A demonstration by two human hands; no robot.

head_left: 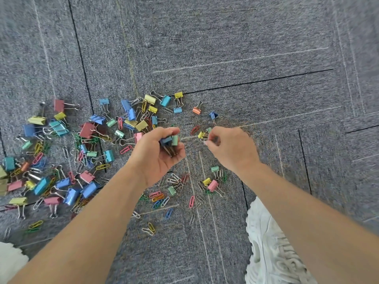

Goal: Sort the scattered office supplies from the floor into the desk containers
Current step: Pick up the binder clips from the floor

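Head camera looks straight down at grey carpet tiles (pixel 246 48) strewn with office supplies. At the far left lies the thickest scatter of binder clips (pixel 59 128), blue, pink, yellow, green and red, tangled with coloured paper clips (pixel 39 156); the clips at the left edge are cut off by the frame. A pale shape (pixel 10 261) pokes in at the bottom-left corner, too cropped to name.

Nearer the middle, the left hand (pixel 158 154) is cupped palm-up above the floor, fingers curled round a bunch of binder clips (pixel 170 141); a blue one and a green one show on top, with wire handles hanging into the palm, and the rest are hidden by the fingers. Below the wrist more loose paper clips (pixel 158 196) lie on the carpet.

Just to the right, the right hand (pixel 231 148) pinches a small yellow binder clip (pixel 201 134) at its fingertips; a green clip (pixel 209 130) sits right behind it, and motion blur keeps me from telling whether that one is held too. Beyond the two hands rest an orange binder clip (pixel 196 110) and a dark blue binder clip (pixel 213 115). Under the right forearm sits a white sneaker (pixel 272 242), partly covered by the arm.
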